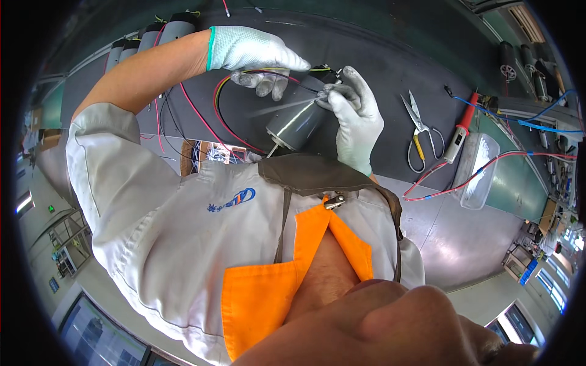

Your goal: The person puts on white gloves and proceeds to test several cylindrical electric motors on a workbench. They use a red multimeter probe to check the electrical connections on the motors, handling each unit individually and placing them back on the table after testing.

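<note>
A dark grey cylindrical motor (295, 125) lies slanted on the bench, close to my chest. My right hand (357, 116), in a white glove with greyed fingertips, pinches a thin pale strip (278, 110) at the motor's far end; it looks like a cable tie, and its tail is blurred. My left hand (259, 58), gloved with a green cuff, reaches over from the left with one finger stretched toward that end. Its other fingers curl about the motor's wires (218, 100), yellow-green, red and black, which loop to the left.
Right of the motor lie scissors (419, 130) with a yellow-wrapped handle. Beyond them are a red-and-white probe-like tool (462, 129), a clear plastic tray (479, 171) and red and blue leads (506, 155). More grey motors (177, 27) stand at the far left.
</note>
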### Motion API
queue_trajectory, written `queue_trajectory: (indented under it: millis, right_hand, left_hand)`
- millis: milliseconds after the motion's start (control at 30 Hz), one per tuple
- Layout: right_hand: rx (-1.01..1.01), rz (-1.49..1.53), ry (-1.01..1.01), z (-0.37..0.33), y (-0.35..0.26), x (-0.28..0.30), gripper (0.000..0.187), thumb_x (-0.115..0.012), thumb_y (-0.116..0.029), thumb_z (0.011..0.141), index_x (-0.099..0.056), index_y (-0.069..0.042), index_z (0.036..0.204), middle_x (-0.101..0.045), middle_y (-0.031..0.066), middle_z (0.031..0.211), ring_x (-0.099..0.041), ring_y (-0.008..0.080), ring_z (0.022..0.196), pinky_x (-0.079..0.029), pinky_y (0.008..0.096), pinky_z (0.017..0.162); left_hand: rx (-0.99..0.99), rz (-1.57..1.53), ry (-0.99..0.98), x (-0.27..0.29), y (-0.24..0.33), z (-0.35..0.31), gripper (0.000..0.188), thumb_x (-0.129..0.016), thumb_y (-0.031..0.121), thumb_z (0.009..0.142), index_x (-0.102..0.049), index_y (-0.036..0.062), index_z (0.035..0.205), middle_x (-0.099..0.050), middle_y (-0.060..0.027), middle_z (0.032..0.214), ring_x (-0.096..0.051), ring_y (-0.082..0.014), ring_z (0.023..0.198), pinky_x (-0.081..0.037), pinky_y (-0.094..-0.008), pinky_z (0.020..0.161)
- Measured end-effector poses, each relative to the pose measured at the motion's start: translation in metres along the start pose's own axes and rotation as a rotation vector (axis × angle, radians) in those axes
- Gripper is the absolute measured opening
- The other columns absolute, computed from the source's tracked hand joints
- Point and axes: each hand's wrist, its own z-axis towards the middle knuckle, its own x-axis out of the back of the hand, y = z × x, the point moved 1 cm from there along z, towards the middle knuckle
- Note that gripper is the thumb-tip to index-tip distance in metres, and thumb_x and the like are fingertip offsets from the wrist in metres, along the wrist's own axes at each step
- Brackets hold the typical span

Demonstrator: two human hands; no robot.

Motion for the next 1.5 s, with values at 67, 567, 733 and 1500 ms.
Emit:
queue_trajectory:
  millis: [67, 567, 733, 1500]
  right_hand:
    - [0.025, -0.061, 0.025, -0.001, 0.003, -0.003, 0.050, -0.065, 0.007, 0.091, -0.052, 0.010, 0.139, -0.070, 0.0160, 0.107, -0.070, 0.0198, 0.095, -0.060, 0.0321, 0.087]
    - [0.975, -1.131, -0.514, 0.013, 0.029, 0.026, 0.040, -0.063, -0.007, 0.089, -0.065, -0.006, 0.129, -0.074, 0.0116, 0.105, -0.072, 0.0272, 0.082, -0.058, 0.0365, 0.068]
    - [0.928, -1.226, -0.596, 0.006, 0.017, 0.020, 0.045, -0.062, -0.007, 0.088, -0.063, -0.007, 0.133, -0.074, 0.0102, 0.104, -0.071, 0.0261, 0.078, -0.057, 0.0364, 0.062]
    - [-0.233, -0.049, -0.248, 0.011, -0.011, 0.011, 0.031, -0.058, 0.003, 0.098, -0.060, 0.011, 0.128, -0.068, 0.0183, 0.122, -0.070, 0.0248, 0.108, -0.061, 0.0344, 0.090]
  left_hand:
    - [-0.023, -0.050, -0.030, -0.001, -0.006, 0.001, 0.076, -0.050, 0.068, 0.097, -0.071, -0.0052, 0.094, -0.063, -0.0146, 0.063, -0.046, -0.0101, 0.036, -0.036, -0.0260, 0.034]
    - [0.037, -0.060, 0.023, -0.003, -0.015, 0.014, 0.085, -0.041, 0.072, 0.098, -0.070, -0.0076, 0.095, -0.063, -0.0135, 0.060, -0.048, -0.0088, 0.037, -0.038, -0.0257, 0.033]
    - [0.008, 0.223, 0.416, 0.008, -0.007, 0.024, 0.083, -0.040, 0.073, 0.097, -0.069, -0.0053, 0.100, -0.064, -0.0169, 0.061, -0.057, -0.0188, 0.040, -0.042, -0.0311, 0.034]
    - [-0.396, -0.584, 0.579, -0.060, -0.027, 0.044, 0.032, -0.068, 0.025, 0.096, -0.068, 0.0000, 0.115, -0.066, -0.0010, 0.078, -0.054, -0.0031, 0.054, -0.038, -0.0173, 0.042]
